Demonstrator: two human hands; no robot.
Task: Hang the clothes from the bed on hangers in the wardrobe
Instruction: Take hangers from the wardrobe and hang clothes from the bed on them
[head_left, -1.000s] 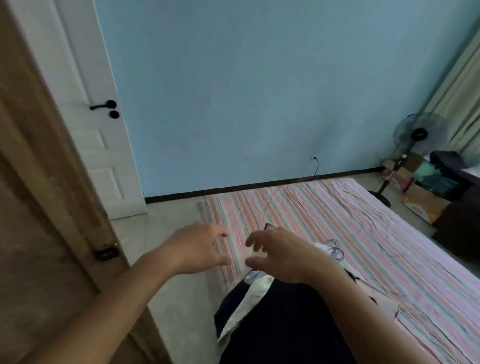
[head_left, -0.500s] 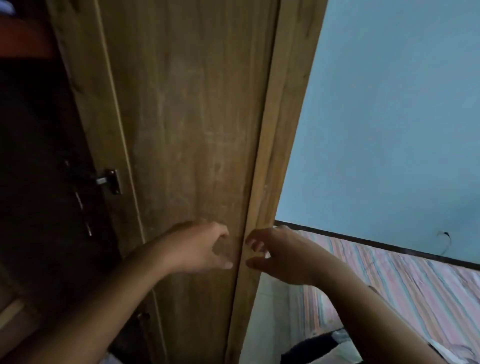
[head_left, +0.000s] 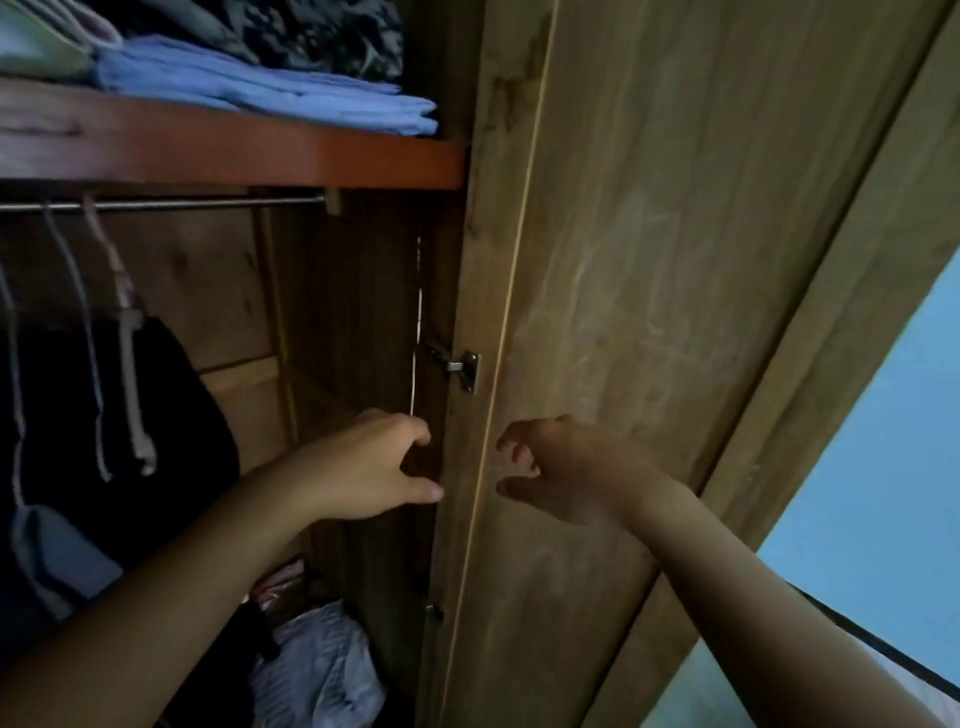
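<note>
Wooden wardrobe (head_left: 353, 291) stands open at left, no readable writing on it; pale plastic hangers (head_left: 93, 332) and a dark hanging garment (head_left: 176, 415) dangle from its metal rail (head_left: 208, 203), under a red-brown shelf (head_left: 234, 150) with folded blue cloth (head_left: 270, 91). The left hand (head_left: 363, 467) and right hand (head_left: 566, 467) hover apart, fingers loosely curled, empty, before the wooden door (head_left: 649, 312) with its metal hinge (head_left: 462, 366); blue wall (head_left: 883, 467) at right
</note>
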